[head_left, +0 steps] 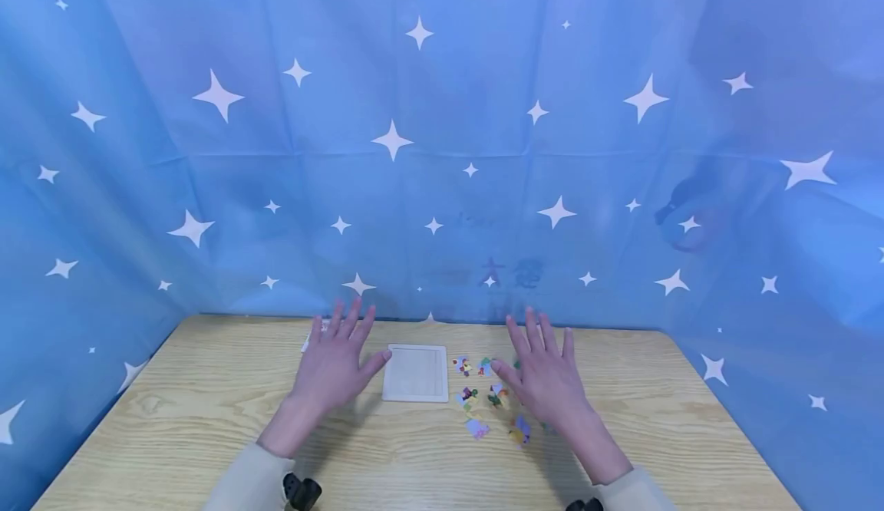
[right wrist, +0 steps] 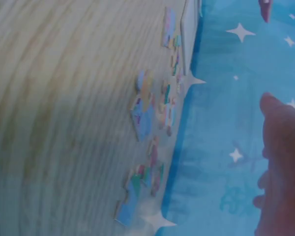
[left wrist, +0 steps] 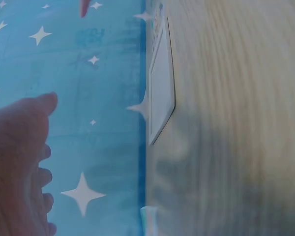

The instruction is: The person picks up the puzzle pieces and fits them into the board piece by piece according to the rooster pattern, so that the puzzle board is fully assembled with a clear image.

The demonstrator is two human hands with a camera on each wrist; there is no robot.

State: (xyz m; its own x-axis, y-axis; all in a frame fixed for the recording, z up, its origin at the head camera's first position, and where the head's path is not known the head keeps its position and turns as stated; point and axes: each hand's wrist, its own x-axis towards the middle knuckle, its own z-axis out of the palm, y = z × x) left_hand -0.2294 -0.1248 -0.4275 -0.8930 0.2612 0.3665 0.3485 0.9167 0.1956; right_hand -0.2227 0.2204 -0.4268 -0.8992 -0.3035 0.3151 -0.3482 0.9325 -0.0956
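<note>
Both hands are held out over the table with fingers spread, and neither holds anything. The left hand hovers left of a white rectangular tray, its thumb overlapping the tray's edge in the head view. Over on the right, the right hand hangs above several colourful jigsaw puzzle pieces, partly hiding some of them. In the right wrist view, more puzzle pieces lie scattered flat on the wood, below the hand. The tray lies flat in the left wrist view, with a raised rim.
A small white item lies near the table's back edge, partly behind the left hand. The light wooden table ends at a blue curtain with white stars, which encloses the back and sides.
</note>
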